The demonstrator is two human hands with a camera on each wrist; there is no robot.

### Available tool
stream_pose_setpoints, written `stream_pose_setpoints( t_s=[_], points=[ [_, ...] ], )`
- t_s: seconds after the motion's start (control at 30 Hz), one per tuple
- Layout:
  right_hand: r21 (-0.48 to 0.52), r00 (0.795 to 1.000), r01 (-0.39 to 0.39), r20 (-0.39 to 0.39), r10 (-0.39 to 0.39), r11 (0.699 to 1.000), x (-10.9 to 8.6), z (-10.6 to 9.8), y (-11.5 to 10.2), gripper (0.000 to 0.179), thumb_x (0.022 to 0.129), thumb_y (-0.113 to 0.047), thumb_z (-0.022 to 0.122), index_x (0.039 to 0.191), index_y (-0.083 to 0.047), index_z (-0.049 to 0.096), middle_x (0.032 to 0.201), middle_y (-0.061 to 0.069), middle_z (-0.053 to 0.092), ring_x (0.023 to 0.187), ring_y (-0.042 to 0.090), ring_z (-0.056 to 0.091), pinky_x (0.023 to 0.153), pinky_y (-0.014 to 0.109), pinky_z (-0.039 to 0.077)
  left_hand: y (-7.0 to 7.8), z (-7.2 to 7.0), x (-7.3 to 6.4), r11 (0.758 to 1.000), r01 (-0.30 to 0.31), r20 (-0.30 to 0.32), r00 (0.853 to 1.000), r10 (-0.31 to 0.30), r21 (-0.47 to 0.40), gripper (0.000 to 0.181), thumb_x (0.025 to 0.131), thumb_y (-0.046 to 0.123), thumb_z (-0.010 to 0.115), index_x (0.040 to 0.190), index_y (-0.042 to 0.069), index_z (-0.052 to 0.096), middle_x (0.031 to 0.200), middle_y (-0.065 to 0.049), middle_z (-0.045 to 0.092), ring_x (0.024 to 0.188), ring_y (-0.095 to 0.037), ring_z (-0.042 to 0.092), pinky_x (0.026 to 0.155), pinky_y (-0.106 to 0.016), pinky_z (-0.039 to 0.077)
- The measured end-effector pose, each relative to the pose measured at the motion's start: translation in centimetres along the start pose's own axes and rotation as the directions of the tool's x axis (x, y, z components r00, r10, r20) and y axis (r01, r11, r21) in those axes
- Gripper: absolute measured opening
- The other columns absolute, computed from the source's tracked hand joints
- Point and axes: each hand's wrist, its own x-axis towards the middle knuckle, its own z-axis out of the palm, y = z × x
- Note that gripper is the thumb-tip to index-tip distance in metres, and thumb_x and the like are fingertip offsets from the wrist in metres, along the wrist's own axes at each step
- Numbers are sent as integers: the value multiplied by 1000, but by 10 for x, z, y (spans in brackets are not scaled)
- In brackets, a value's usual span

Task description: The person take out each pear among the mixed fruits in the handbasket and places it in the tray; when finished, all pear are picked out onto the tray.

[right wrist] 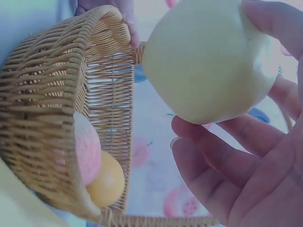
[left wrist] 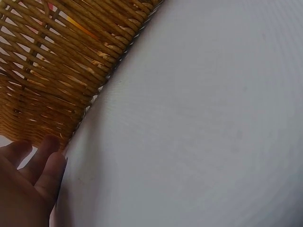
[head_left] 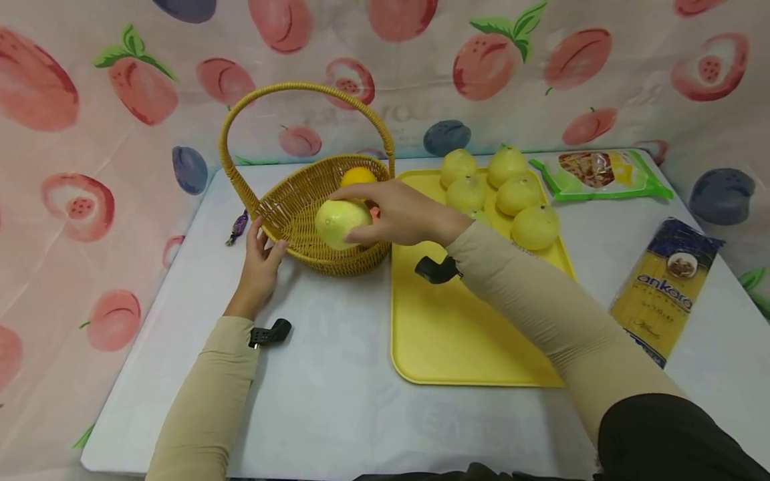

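A wicker basket [head_left: 337, 264] with a tall hooped handle stands at the back left of the table. My right hand [head_left: 400, 212] grips a pale yellow-green fruit [head_left: 339, 224] over the basket's opening, thumb and fingers round its sides. In the right wrist view the fruit [right wrist: 208, 61] is apart from the basket. My left hand [head_left: 259, 270] holds the basket's left rim near the handle's foot; in the left wrist view, fingers touch its outer wall. Inside the basket lie an orange fruit [right wrist: 108, 178] and a pink-and-white one [right wrist: 87, 149]. Several similar yellow-green fruits [head_left: 535, 227] rest on the yellow tray [head_left: 469, 334].
A green snack bag [head_left: 601, 175] lies at the back right, with a pack of ankara pasta [head_left: 666, 287] before it. A purple wrapped candy [head_left: 238, 227] lies left of the basket. Behind the table hangs a peach-print cloth [head_left: 415, 87].
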Motion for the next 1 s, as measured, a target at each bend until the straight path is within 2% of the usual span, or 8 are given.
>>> stream_pose_setpoints(
  t_s=[0.13,0.33,0.5,0.63,0.8,1.0],
  points=[
    [5,1000,-11,-22,11,1000,-16,-5,1,58,89,-39,76,143,-26,56,111,-1,64,85,20,55,72,33,46,-2,0,0,1000,-23,-4,1000,23,2,74,107,17,47,161,19,-5,166,-16,3,145,-41,25,116,-52,23],
    [24,998,-40,-55,41,999,-40,-8,6,58,90,-37,76,142,-23,57,121,1,63,105,16,60,80,33,51,-1,1,-3,1000,-14,-4,1000,14,25,75,107,19,47,161,22,-5,166,-15,1,145,-40,25,116,-53,23],
    [-10,993,-26,-118,24,1000,-63,-12,13,58,89,-37,77,140,-21,59,123,-1,64,100,17,59,82,37,51,-1,1,-3,999,1,3,1000,-1,42,76,107,22,47,161,24,-6,166,-12,-1,146,-38,24,116,-52,23],
    [-35,985,-26,-173,19,999,-85,-15,20,58,87,-35,80,139,-17,60,125,-1,65,99,17,60,88,41,52,-3,2,-1,999,7,9,1000,-8,39,75,107,23,47,160,25,-5,166,-12,0,146,-38,25,116,-51,24],
    [-23,971,-52,-236,45,998,-111,-18,22,59,86,-27,82,138,-11,60,128,4,64,111,22,60,97,46,48,-4,1,0,1000,-7,15,1000,7,12,74,107,20,46,160,23,-5,166,-13,5,144,-38,28,115,-52,25],
    [-22,955,-120,-276,109,993,-134,-20,20,58,86,-25,82,138,-12,60,125,6,65,108,23,61,94,49,50,-2,2,-1,1000,-10,13,1000,10,7,73,108,18,45,160,23,-6,166,-13,4,145,-37,27,116,-52,24]
  ],
)
